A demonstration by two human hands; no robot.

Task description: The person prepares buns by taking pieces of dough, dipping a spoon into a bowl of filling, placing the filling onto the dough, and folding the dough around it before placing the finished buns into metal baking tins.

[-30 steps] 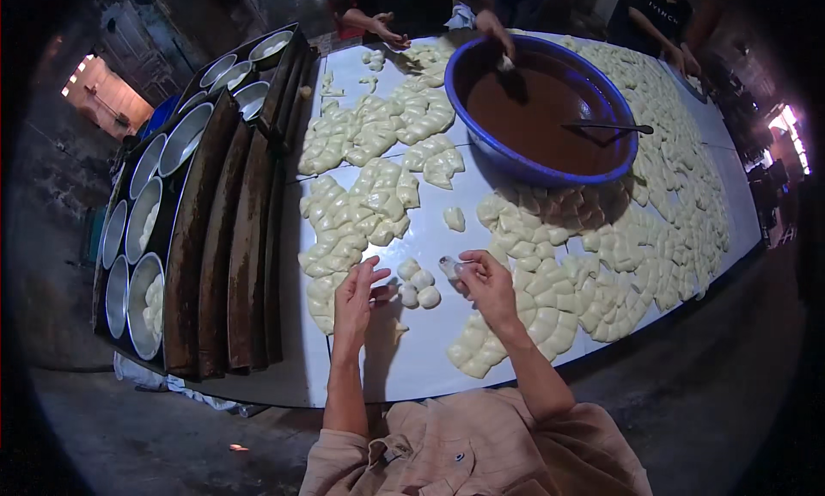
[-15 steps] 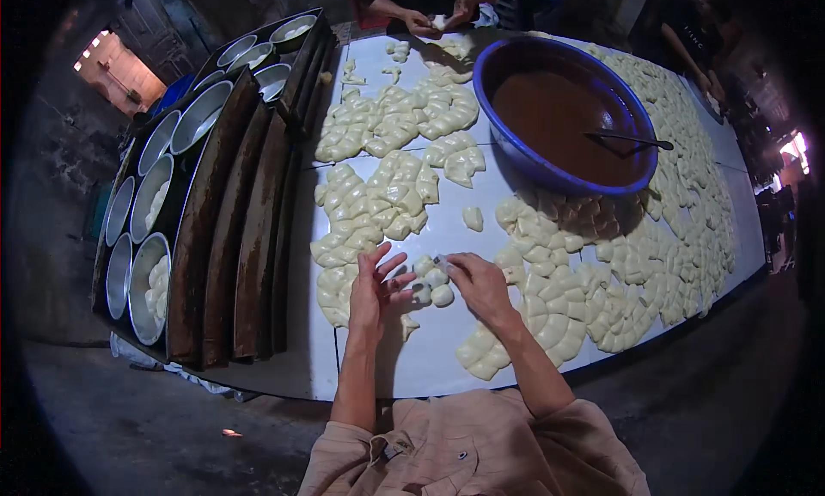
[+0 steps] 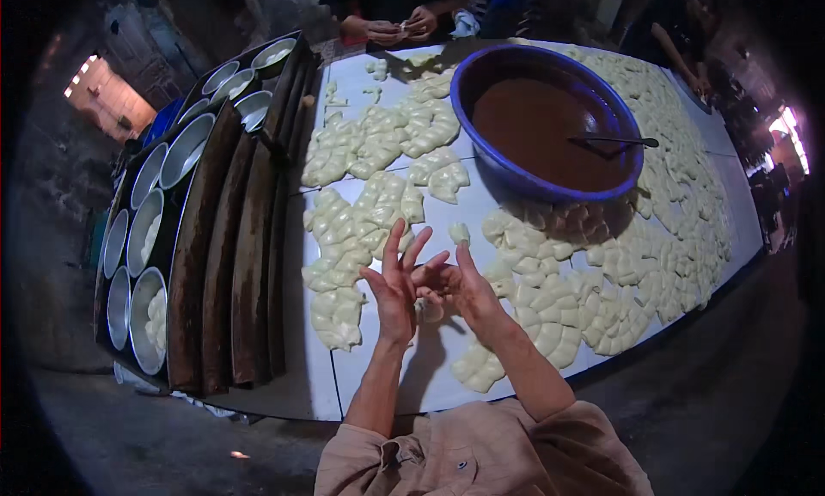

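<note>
My left hand [image 3: 395, 296] is held up over the near middle of the white table, its fingers spread. Close against it is my right hand [image 3: 471, 295], thumb raised and fingers stretched toward the left palm; they overlap the left fingers. I see nothing held in either. Just below the hands some small pale dough balls [image 3: 427, 310] show, mostly hidden by them. Flattened, scored pieces of glossy dough lie left of my hands [image 3: 337, 315] and right of them [image 3: 550, 311]. A small loose dough piece [image 3: 459, 232] lies just beyond my right thumb.
A blue basin [image 3: 632, 174] of brown liquid with a dark ladle [image 3: 614, 140] stands on the dough at the far right. On the left, dark trays [image 3: 210, 264] lean beside racks of round metal tins [image 3: 148, 320]. Two people work at the far edge, one handling dough [image 3: 404, 25].
My hands have come together, and my right hand has opened from a pinch and turned its thumb up. The dough balls between them are now mostly covered. The view has shifted slightly.
</note>
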